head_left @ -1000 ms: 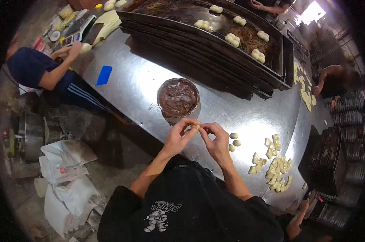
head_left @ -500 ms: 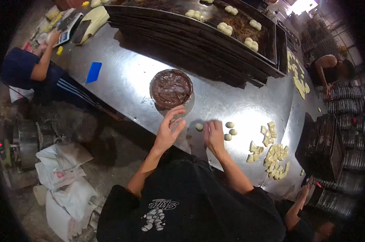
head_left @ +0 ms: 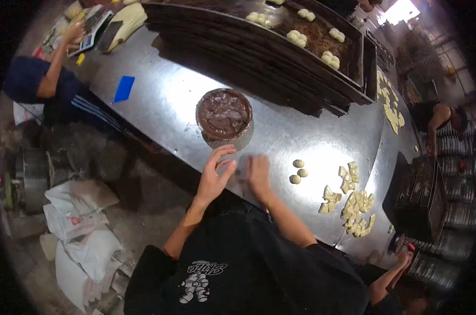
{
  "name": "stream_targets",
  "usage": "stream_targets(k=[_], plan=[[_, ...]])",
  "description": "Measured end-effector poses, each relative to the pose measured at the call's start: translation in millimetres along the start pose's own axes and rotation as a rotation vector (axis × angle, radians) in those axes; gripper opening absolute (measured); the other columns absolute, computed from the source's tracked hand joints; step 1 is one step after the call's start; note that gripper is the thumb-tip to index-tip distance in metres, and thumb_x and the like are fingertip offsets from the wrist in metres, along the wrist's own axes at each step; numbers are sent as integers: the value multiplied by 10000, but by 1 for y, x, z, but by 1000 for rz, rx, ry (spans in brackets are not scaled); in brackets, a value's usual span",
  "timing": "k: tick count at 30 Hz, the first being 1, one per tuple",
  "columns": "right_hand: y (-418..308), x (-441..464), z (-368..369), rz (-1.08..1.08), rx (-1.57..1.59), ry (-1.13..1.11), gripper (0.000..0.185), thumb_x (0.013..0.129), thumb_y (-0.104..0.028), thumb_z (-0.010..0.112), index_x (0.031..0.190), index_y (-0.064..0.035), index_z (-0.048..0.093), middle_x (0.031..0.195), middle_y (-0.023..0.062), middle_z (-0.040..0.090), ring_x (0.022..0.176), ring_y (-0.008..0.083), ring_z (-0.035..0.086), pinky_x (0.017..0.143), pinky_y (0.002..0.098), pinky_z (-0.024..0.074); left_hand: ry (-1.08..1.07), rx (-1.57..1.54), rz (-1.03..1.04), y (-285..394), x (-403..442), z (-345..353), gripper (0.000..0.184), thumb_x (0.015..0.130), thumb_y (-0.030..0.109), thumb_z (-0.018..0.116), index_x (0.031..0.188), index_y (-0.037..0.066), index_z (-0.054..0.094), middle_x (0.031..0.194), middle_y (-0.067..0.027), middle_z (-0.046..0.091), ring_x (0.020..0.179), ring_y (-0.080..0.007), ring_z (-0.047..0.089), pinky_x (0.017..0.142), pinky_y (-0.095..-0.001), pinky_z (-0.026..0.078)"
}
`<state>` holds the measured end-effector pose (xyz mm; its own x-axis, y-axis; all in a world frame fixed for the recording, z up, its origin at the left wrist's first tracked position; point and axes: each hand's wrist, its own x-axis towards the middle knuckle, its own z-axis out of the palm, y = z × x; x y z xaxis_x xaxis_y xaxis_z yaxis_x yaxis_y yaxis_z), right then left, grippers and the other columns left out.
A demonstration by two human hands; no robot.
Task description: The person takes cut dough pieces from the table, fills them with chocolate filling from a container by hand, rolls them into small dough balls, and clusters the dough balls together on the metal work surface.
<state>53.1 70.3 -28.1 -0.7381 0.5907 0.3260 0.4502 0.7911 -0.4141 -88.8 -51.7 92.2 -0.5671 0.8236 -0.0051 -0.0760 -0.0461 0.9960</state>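
Note:
My left hand [head_left: 216, 170] is held above the table edge, thumb and fingers apart, with nothing in it. Its fingertips are near the rim of a round container [head_left: 225, 115] topped with a dark brown, crusted surface. Close beside it, my right hand [head_left: 258, 176] is low over the metal table, palm down. Motion blurs its fingers, and whatever is under them is hidden. To the right of that hand lie three small dough balls [head_left: 302, 172]. Farther right are cut dough pieces [head_left: 358, 203] in loose groups.
Stacked dark baking trays [head_left: 259, 58] stand at the back, with dough clusters on the top one. A blue scraper [head_left: 124, 88] lies on the left of the table [head_left: 159, 121]. One person works near a scale [head_left: 90, 39]; other people are on the right. White sacks [head_left: 80, 210] lie on the floor.
My right hand has moved left, over the spot where a single dough ball lay. That ball no longer shows. My left hand has barely moved.

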Motion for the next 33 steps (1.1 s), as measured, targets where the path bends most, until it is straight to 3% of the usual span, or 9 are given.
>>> stream_targets(k=[4,6,8,14,18,24,27,31,33], plan=[[32,-42,-6,-249,47,-56,154,876,-84,595,999,5,566,979,232,547,937,408,536,815,503,437,-38,66,30,3,3,6,280,948,112,652,1218,46,620,1374,-85,527,1260,-199,519,993,-337,464],[47,-22,-25,69,43,-29,191,871,-57,616,1044,9,566,995,219,547,914,410,509,825,494,421,-72,101,31,3,2,9,275,974,123,622,1235,37,607,1371,-88,528,1256,-186,513,1022,-337,440],[37,12,-33,101,-6,147,171,889,-86,587,1033,2,558,949,200,532,912,390,510,784,501,423,-98,87,5,-2,3,17,277,970,123,627,1234,40,610,1367,-87,532,1250,-187,518,1020,-336,441],[34,-32,-36,-106,145,85,204,825,-76,600,1011,-4,557,955,190,533,889,377,512,774,476,425,-269,207,125,-3,16,38,275,954,123,637,1214,36,623,1350,-106,551,1240,-211,540,1002,-339,460],[66,7,-39,107,-151,188,233,817,-78,635,1029,-1,575,894,162,552,848,356,532,750,464,430,-306,311,157,-8,31,50,292,935,115,637,1210,18,620,1319,-146,569,1217,-275,564,1012,-381,459],[37,20,-104,376,46,403,121,893,-84,612,976,3,599,919,172,578,871,356,538,755,451,431,-446,645,123,-76,48,89,454,889,168,699,1270,-28,547,1292,-198,560,1184,-385,535,1027,-460,428],[65,-5,-141,519,-58,468,136,894,-73,593,992,21,603,934,179,572,876,334,532,812,447,428,-434,794,268,-83,49,117,574,874,212,705,1333,-35,464,1165,-235,562,1120,-445,522,962,-492,456],[72,-48,-155,632,-72,406,178,884,-62,604,1029,40,587,975,196,569,910,344,537,840,454,429,-538,791,97,-88,63,141,539,863,169,708,1316,-17,484,1157,-220,562,1110,-413,533,947,-478,467],[64,-64,-145,679,-5,414,191,878,-68,615,1033,40,582,983,200,568,927,354,537,853,458,427,-621,573,111,-89,67,155,514,869,143,723,1312,8,499,1125,-172,559,1059,-327,570,915,-400,507]])
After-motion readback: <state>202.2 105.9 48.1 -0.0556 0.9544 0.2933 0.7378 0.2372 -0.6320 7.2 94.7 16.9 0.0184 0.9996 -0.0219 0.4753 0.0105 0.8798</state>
